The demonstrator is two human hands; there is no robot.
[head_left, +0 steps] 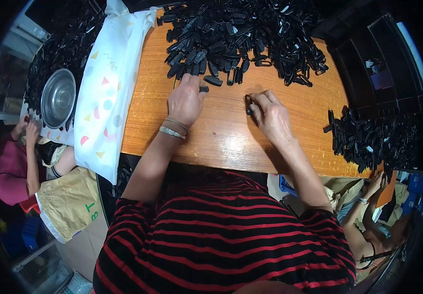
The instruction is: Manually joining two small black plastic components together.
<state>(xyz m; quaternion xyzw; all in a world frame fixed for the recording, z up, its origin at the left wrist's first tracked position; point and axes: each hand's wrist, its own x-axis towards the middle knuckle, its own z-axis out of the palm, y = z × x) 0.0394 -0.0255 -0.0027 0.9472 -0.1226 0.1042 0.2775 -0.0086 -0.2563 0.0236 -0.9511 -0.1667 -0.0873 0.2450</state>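
My left hand (187, 100) is closed at the near edge of a big heap of small black plastic parts (221, 44). A small black plastic piece (204, 89) pokes out beside its fingertips. To the right, my right hand (273, 117) pinches a small black oval plastic piece (248, 105) just over the wooden table (211, 137). This piece seems to have an opening in it, like a frame. Loose black parts (212, 80) lie between my left hand and the heap. The fingers hide much of what each hand holds.
A white patterned plastic sheet (105, 93) runs along the table's left edge. Beyond it, a metal bowl (58, 99) stands by more black parts, where a person (18, 166) works. Another heap (368, 137) lies at right, near another person's hands (378, 182). A black bin (383, 63) stands behind it.
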